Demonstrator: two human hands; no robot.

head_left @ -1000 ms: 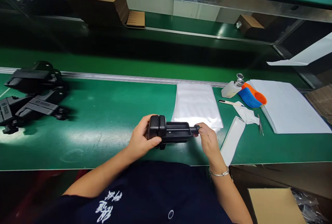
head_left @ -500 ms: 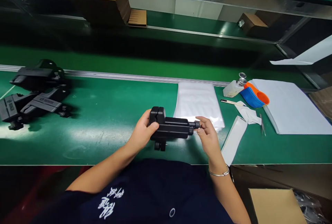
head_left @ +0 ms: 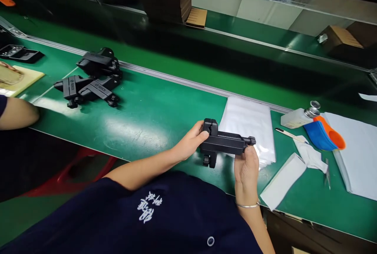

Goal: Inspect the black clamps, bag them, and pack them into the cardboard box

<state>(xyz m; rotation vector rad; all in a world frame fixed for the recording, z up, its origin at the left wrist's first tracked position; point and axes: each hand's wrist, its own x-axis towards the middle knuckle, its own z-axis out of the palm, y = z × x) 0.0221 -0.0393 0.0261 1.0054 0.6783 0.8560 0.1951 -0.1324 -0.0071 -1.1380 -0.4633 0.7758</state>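
Observation:
A black clamp-like mount (head_left: 225, 143) with a ridged top and knobs at its right end is held level over the front of the bench. My left hand (head_left: 191, 141) is closed around its thick left end, thumb on the near side. At the other end, my right hand (head_left: 246, 165) grips the mount from below, with the thumb by the lower knob. Most of the right fingers are hidden behind it. A stack of clear plastic bags (head_left: 249, 124) lies just behind the mount.
Several similar black mounts (head_left: 91, 79) lie on the green bench (head_left: 153, 105) to the left. Farther left is another person's arm (head_left: 17, 114). At right are a pump bottle (head_left: 297, 118), blue and orange cups (head_left: 324, 134), a white cloth (head_left: 310, 154), tweezers (head_left: 328, 173) and white sheets (head_left: 356, 148).
The view has swung left, bringing the other person's arm into sight. My right hand has shifted from the knob's tip to beneath the mount's right end. My left hand keeps its hold.

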